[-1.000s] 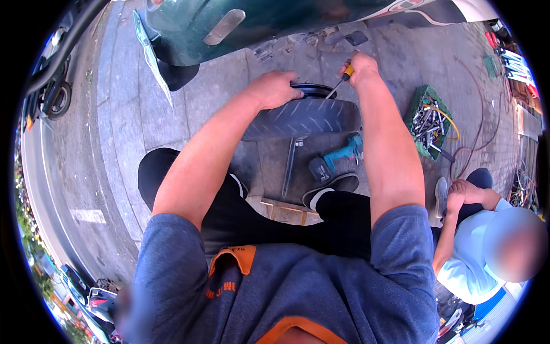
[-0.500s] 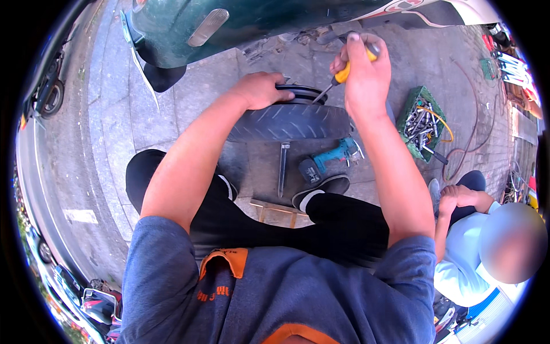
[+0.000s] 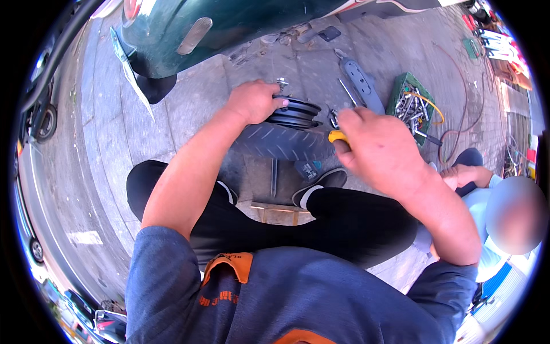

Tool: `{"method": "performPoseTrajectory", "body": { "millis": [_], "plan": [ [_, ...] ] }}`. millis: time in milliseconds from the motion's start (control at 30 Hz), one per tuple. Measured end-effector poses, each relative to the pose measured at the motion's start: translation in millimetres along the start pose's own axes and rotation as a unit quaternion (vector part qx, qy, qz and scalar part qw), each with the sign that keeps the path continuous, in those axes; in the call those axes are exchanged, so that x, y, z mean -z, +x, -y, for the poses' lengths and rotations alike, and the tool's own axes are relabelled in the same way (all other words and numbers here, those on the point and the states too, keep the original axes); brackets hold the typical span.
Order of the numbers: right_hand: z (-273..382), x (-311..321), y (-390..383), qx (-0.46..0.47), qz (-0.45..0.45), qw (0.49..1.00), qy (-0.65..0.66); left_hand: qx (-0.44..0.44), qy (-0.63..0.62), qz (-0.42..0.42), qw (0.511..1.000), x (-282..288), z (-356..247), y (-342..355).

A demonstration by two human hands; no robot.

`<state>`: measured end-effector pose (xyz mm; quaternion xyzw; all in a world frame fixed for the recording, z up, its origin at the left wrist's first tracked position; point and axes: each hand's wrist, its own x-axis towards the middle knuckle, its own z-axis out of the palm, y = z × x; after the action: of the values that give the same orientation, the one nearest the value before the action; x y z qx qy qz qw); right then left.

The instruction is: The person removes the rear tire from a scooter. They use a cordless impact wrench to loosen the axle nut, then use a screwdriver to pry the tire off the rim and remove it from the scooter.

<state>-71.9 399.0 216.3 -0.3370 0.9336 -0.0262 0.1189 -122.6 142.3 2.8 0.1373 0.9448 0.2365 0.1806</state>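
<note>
My left hand [image 3: 255, 103] grips the edge of a black wheel rim [image 3: 295, 113], its thumb on the upper side. Against the rim's near side, a dark grooved tire [image 3: 281, 143] stands between my legs. To the right of the wheel, my right hand [image 3: 378, 146] is closed around a screwdriver [image 3: 338, 136] with a yellow handle. Only the handle's end clearly shows; I cannot tell where the blade points. Below the tire, a metal bar [image 3: 274, 178] and the battery end of a teal cordless tool [image 3: 309, 169] are partly hidden.
A green crate [image 3: 395, 106] of sockets and wrenches sits on the right, beside a long grey cover [image 3: 362, 83]. A dark green scooter body [image 3: 229, 26] overhangs the far side. A seated person [image 3: 478, 212] is close on my right. A low wooden stool [image 3: 275, 207] lies below.
My right hand has swung down and to the right with the screwdriver, away from the rim. More of the rim now shows above the tire, with my left hand still on it.
</note>
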Motion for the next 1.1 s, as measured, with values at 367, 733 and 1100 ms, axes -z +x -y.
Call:
{"method": "performPoseTrajectory", "body": {
  "millis": [367,733,1100],
  "plan": [
    [64.7,-77.1,-68.7,-0.269,0.042,0.909,0.316,0.057,0.0,-0.039,0.998,-1.8,-0.5,-2.7],
    [151.8,-192.9,-79.1,-0.31,-0.253,0.816,0.418,-0.03,0.044,-0.012,0.998,-0.6,11.9,-31.5],
    [171.2,-228.7,-77.8,-0.283,-0.265,0.862,0.326,-0.164,0.171,-0.038,0.971,3.1,42.7,-34.0]
  ]
}}
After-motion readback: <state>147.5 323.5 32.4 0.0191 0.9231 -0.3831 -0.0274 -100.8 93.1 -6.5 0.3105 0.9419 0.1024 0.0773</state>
